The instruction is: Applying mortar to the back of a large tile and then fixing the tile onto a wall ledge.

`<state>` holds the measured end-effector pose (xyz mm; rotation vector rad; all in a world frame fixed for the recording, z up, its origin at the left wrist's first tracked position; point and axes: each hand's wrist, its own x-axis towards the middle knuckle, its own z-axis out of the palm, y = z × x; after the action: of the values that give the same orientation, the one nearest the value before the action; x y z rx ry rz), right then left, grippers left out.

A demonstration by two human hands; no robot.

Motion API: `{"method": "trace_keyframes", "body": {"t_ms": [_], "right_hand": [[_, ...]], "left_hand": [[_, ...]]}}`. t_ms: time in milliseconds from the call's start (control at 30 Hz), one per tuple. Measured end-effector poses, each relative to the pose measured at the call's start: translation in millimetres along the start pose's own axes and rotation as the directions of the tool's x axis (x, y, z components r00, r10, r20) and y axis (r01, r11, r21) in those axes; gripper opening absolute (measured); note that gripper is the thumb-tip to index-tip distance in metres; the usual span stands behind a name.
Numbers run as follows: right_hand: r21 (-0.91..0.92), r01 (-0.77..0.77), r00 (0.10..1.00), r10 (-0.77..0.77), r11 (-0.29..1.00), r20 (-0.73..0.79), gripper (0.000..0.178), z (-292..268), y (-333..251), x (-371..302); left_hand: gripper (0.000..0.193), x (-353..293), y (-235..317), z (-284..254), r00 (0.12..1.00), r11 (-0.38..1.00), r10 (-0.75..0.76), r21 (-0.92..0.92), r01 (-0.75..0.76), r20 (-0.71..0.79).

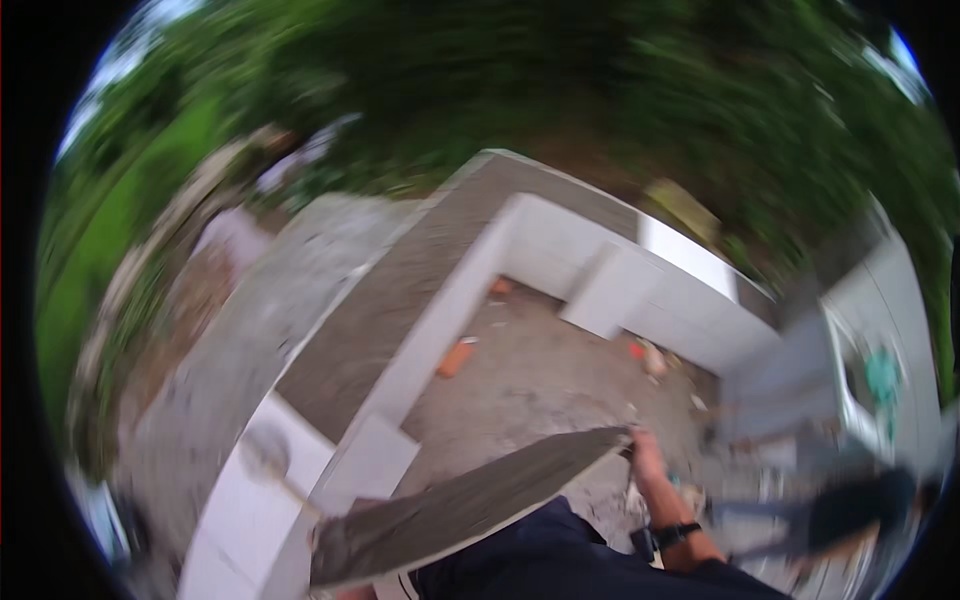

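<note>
A long tile (480,500) spread with grey mortar is held tilted in front of my body, its pale lower edge showing. At its right end my right hand (648,455) is closed round the edge, with a dark band on the wrist. Only a sliver of my left hand (356,593) shows under the tile's left end; its fingers are hidden. Just beyond that end, a mallet (265,450) with a pale round head rests on a white tiled stretch of a low wall, its handle pointing toward me.
The low wall's grey mortared top (385,305) runs ahead and turns right, where one white tile (685,250) lies. Orange brick pieces (457,357) and rubble (650,358) lie on the floor. Another person (850,515) in dark clothes is at right. Concrete paving (290,270) and blurred greenery lie outside.
</note>
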<state>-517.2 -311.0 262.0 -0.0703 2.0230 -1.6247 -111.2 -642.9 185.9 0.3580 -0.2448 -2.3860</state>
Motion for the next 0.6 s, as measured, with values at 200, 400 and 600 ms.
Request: {"method": "trace_keyframes", "body": {"t_ms": [200,400,600], "right_hand": [[-0.195,0.217,0.954,-0.165,0.957,0.251,0.036,129,-101,113],[-0.426,0.507,0.837,-0.309,0.749,0.451,0.052,317,-161,261],[-0.291,0.827,0.542,-0.542,0.481,0.642,0.050,521,-196,363]], "left_hand": [[0.037,-110,18,-61,0.729,0.788,0.558,-0.021,-0.615,-0.398],[0.038,-20,6,-11,0.201,0.648,0.483,0.194,-0.736,-0.852],[0.061,59,-17,-19,0.061,0.596,0.257,0.109,-0.795,-0.965]]}}
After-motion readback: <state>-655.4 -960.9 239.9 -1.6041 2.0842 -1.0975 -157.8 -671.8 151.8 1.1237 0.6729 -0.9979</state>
